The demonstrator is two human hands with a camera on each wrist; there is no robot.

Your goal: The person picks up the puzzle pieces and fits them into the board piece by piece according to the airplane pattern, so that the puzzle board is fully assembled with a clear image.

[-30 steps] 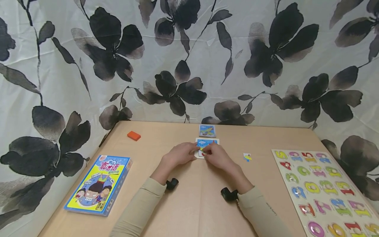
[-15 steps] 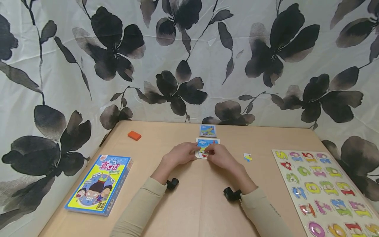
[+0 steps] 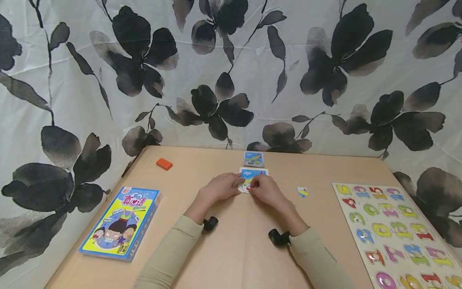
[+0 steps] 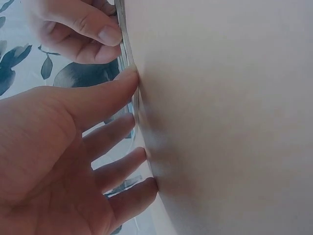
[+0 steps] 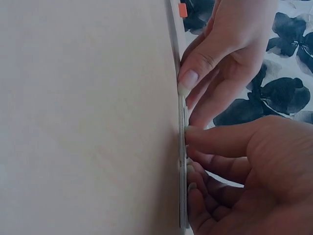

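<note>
A small picture puzzle (image 3: 254,171) with a blue and white picture lies flat near the table's far edge. My left hand (image 3: 224,186) rests at its left side, the thumb touching the near edge and relaxed fingers reaching down to the table. My right hand (image 3: 268,190) is over the puzzle's lower right part, thumb and forefinger pinching a puzzle piece that they mostly hide. From the side, in the right wrist view, the puzzle (image 5: 183,196) looks like a thin flat board under the fingers. One loose puzzle piece (image 3: 302,192), white, yellow and blue, lies right of my right hand.
Behind the puzzle lies a small blue picture card (image 3: 254,159) with a yellow shape. An orange block (image 3: 164,163) sits at the back left, and a blue-and-yellow box (image 3: 120,224) at the left. A large board of colourful numbers (image 3: 397,228) covers the right side.
My right hand shifts slightly right over the puzzle, then back left, its fingers staying on the puzzle. My left hand holds its place. The loose piece has not moved.
</note>
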